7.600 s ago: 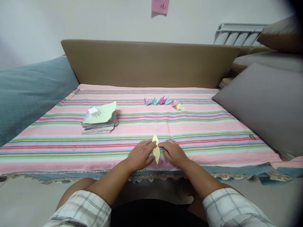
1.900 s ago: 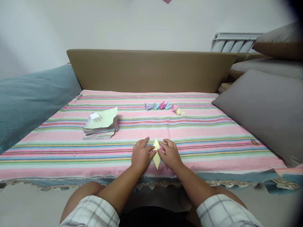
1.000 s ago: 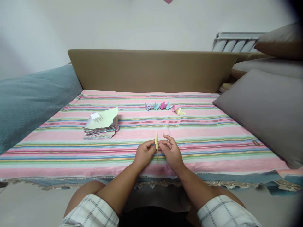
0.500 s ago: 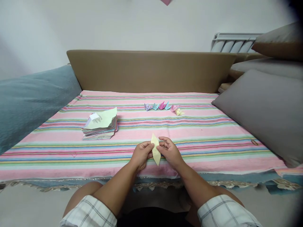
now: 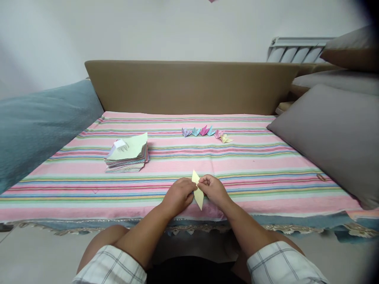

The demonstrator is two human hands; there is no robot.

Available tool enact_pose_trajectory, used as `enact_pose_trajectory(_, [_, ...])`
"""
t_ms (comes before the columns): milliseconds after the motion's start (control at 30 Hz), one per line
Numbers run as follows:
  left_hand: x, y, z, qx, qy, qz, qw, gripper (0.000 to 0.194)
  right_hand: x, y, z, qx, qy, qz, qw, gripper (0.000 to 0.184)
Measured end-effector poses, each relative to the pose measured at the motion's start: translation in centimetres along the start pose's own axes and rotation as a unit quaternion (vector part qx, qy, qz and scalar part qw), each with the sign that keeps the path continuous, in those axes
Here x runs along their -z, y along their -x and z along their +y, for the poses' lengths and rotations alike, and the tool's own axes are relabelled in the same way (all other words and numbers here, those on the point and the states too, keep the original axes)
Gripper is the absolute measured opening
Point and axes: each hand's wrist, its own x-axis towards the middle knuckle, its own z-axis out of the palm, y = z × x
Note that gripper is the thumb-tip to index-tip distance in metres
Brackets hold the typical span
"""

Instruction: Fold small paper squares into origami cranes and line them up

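A pale yellow folded paper (image 5: 199,197), a long diamond in shape, is between my hands near the front edge of the striped cloth (image 5: 251,161). My left hand (image 5: 179,195) grips its left edge, with the thumb and fingers closed at the middle. From the other side my right hand (image 5: 214,191) pinches the right edge between thumb and fingertips. The diamond leans slightly, its top point tipped to the left. Farther back, several folded paper cranes (image 5: 204,131) in purple, blue, pink and yellow stand in a row.
At left lies a stack of coloured paper sheets (image 5: 128,154) with a white plug adapter (image 5: 120,144) on top. A grey cushion (image 5: 328,138) fills the right side, a blue-green bolster (image 5: 50,122) the left. The brown backrest (image 5: 189,86) closes off the rear. A small brown object (image 5: 321,177) lies near the cushion.
The yellow paper lay on the cloth, was then lifted edge-on and turned to show its broad face. Since half a second ago it has dropped slightly, and my right fingers have closed on its edge.
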Motion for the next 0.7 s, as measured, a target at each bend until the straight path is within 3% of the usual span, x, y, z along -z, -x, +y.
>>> enact_pose_trajectory(133, [0.0, 0.2, -0.2, 0.007, 0.006, -0.043, 0.999, 0.025, 0.8, 0.3, -0.5, 0.013, 0.109, -0.031, 0.994, 0.011])
enact_pose_trajectory(300, [0.2, 0.2, -0.3, -0.018, -0.011, -0.058, 0.998, 0.021, 2.9, 0.7, -0.3, 0.185, 0.279, -0.082, 0.939, 0.022])
enact_pose_trajectory(433, [0.0, 0.1, -0.3, -0.015, -0.013, -0.05, 0.999, 0.019, 3.9, 0.6, 0.4, 0.237, 0.294, -0.12, 0.918, 0.025])
enact_pose_trajectory(700, [-0.5, -0.1, -0.3, 0.026, 0.022, -0.016, 0.999, 0.017, 3.9, 0.1, 1.1, 0.235, 0.272, -0.121, 0.925, 0.017])
